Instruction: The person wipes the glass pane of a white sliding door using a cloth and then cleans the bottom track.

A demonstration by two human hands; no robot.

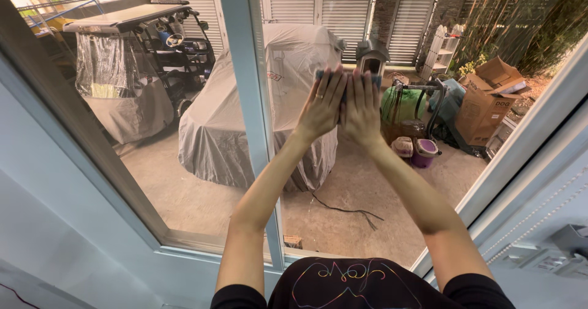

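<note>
My left hand (321,104) and my right hand (361,107) lie flat, side by side, pressing a dark blue-grey cloth (346,76) against a window pane (367,180). Only the cloth's top edge shows above and between my fingers. A ring sits on a finger of my left hand. Both arms reach up from the bottom of the view. The pale window mullion (251,101) runs just left of my left hand.
The pale window frame (86,162) surrounds the glass. Outside below stand a car under a grey cover (226,119), a covered golf cart (131,70), cardboard boxes (487,101), a green bag (401,104) and buckets (422,153). A window latch (563,248) sits lower right.
</note>
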